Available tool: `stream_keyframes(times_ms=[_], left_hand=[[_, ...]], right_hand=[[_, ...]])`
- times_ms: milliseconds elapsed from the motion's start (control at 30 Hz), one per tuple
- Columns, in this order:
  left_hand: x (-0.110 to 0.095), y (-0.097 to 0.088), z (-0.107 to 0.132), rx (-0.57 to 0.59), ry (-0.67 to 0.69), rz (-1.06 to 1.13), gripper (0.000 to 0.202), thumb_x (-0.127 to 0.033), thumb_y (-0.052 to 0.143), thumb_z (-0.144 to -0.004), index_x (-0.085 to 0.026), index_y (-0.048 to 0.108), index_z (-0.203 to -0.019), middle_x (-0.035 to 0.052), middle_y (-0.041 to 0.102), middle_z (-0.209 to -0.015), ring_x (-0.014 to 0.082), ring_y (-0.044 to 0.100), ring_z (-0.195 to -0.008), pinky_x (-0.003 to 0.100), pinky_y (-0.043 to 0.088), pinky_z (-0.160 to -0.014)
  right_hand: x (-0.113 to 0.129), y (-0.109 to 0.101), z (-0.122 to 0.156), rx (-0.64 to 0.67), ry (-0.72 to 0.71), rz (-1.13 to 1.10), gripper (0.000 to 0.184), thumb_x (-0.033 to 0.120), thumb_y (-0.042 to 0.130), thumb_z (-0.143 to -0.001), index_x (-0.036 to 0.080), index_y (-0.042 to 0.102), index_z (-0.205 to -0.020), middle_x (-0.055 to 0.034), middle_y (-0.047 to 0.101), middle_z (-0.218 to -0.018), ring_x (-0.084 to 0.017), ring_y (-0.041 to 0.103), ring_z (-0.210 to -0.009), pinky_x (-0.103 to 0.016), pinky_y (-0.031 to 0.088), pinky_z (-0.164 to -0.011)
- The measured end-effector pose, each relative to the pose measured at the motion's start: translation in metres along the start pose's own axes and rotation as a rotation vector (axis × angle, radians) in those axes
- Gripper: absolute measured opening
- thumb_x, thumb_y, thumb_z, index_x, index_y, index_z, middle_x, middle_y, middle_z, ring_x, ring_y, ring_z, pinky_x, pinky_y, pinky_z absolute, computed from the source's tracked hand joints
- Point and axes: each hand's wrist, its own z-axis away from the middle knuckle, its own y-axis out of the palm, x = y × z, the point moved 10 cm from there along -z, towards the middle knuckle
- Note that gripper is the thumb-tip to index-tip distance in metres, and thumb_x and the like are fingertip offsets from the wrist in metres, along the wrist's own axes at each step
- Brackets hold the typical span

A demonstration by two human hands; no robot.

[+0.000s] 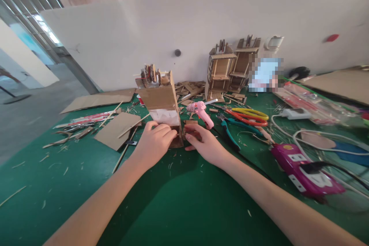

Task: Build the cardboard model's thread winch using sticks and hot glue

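A tall cardboard structure (pixel 158 98) stands upright on the green table in front of me, with layered cardboard pieces and thin sticks on its top. A white patch (pixel 165 117) covers part of its lower front. My left hand (pixel 157 138) is closed around its lower part, fingers bent over the front near the right edge. Against the outside of the right wall, my right hand (pixel 206 144) has its fingers curled in a pinch. A small brown cardboard piece (pixel 190 122) shows just above those fingers; whether they grip it is hidden.
Behind my right hand lies a pink glue gun (pixel 203 113). Teal-handled pliers (pixel 230 134) and orange-handled pliers (pixel 248 118) are right of it. A purple power strip (pixel 305 171) with cables sits at right. Two cardboard towers (pixel 221 75) stand by the wall. A cardboard sheet (pixel 117 130) lies left.
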Motion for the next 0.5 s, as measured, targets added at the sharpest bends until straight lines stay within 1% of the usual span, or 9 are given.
stream_keyframes(times_ms=[67, 100, 133, 200, 267, 300, 367, 433, 500], left_hand=[[0.005, 0.001, 0.001, 0.018, 0.002, 0.005, 0.022, -0.009, 0.043, -0.091, -0.018, 0.062, -0.089, 0.0026, 0.070, -0.085, 0.0176, 0.064, -0.090, 0.039, 0.034, -0.086], [0.009, 0.001, 0.002, 0.025, -0.002, 0.006, 0.022, -0.008, 0.042, -0.091, -0.018, 0.062, -0.091, 0.0029, 0.070, -0.087, 0.0181, 0.064, -0.092, 0.040, 0.034, -0.088], [0.012, 0.002, 0.003, 0.032, -0.008, 0.007, 0.023, -0.007, 0.042, -0.091, -0.019, 0.062, -0.093, 0.0034, 0.070, -0.089, 0.0185, 0.063, -0.095, 0.040, 0.033, -0.090], [0.018, 0.004, 0.004, 0.048, -0.015, 0.006, 0.024, -0.007, 0.041, -0.092, -0.019, 0.061, -0.096, 0.0039, 0.070, -0.094, 0.0190, 0.063, -0.099, 0.042, 0.032, -0.093], [0.021, 0.006, 0.005, 0.058, -0.012, 0.009, 0.024, -0.008, 0.041, -0.092, -0.020, 0.060, -0.098, 0.0035, 0.070, -0.095, 0.0193, 0.062, -0.100, 0.043, 0.032, -0.095], [0.022, 0.007, 0.005, 0.056, -0.016, 0.014, 0.022, -0.009, 0.042, -0.092, -0.020, 0.060, -0.097, 0.0031, 0.070, -0.095, 0.0193, 0.062, -0.100, 0.043, 0.031, -0.096], [0.024, 0.006, 0.005, 0.037, -0.036, 0.026, 0.019, -0.012, 0.044, -0.092, -0.021, 0.060, -0.096, 0.0027, 0.070, -0.095, 0.0193, 0.063, -0.098, 0.043, 0.032, -0.096], [0.026, 0.004, 0.005, 0.013, -0.063, 0.035, 0.018, -0.014, 0.045, -0.092, -0.021, 0.060, -0.097, 0.0029, 0.070, -0.096, 0.0188, 0.064, -0.096, 0.042, 0.033, -0.095], [0.027, 0.004, 0.005, 0.004, -0.073, 0.035, 0.018, -0.014, 0.044, -0.092, -0.020, 0.060, -0.099, 0.0030, 0.070, -0.096, 0.0179, 0.064, -0.093, 0.042, 0.034, -0.095]], right_hand=[[0.012, -0.009, 0.002, -0.060, -0.075, 0.172, 0.024, 0.029, 0.055, -0.085, 0.021, 0.059, -0.107, -0.0078, 0.061, -0.104, -0.020, 0.061, -0.091, -0.036, 0.062, -0.064], [0.022, -0.019, 0.003, -0.125, -0.140, 0.286, 0.022, 0.029, 0.054, -0.086, 0.020, 0.059, -0.105, -0.0086, 0.061, -0.104, -0.021, 0.060, -0.091, -0.038, 0.060, -0.067], [0.033, -0.030, 0.005, -0.216, -0.209, 0.407, 0.020, 0.028, 0.052, -0.086, 0.020, 0.059, -0.103, -0.0093, 0.061, -0.103, -0.022, 0.060, -0.092, -0.040, 0.058, -0.072], [0.050, -0.059, 0.012, -0.461, -0.308, 0.610, 0.019, 0.027, 0.051, -0.087, 0.020, 0.057, -0.103, -0.0110, 0.061, -0.105, -0.024, 0.057, -0.097, -0.046, 0.052, -0.084], [0.054, -0.086, 0.016, -0.656, -0.295, 0.739, 0.027, 0.028, 0.054, -0.085, 0.018, 0.053, -0.110, -0.0145, 0.058, -0.113, -0.029, 0.051, -0.107, -0.051, 0.045, -0.091], [0.051, -0.093, 0.014, -0.676, -0.269, 0.786, 0.034, 0.029, 0.055, -0.084, 0.017, 0.051, -0.115, -0.0162, 0.057, -0.117, -0.031, 0.049, -0.111, -0.053, 0.042, -0.093], [0.040, -0.095, 0.002, -0.589, -0.230, 0.847, 0.042, 0.032, 0.054, -0.085, 0.014, 0.047, -0.122, -0.0176, 0.059, -0.118, -0.032, 0.050, -0.112, -0.050, 0.042, -0.092], [0.030, -0.088, -0.009, -0.450, -0.203, 0.915, 0.036, 0.030, 0.050, -0.088, 0.014, 0.050, -0.120, -0.0154, 0.063, -0.113, -0.030, 0.056, -0.105, -0.046, 0.045, -0.088], [0.024, -0.082, -0.014, -0.366, -0.186, 0.979, 0.029, 0.025, 0.046, -0.089, 0.017, 0.055, -0.114, -0.0124, 0.066, -0.106, -0.027, 0.061, -0.095, -0.040, 0.047, -0.082]])
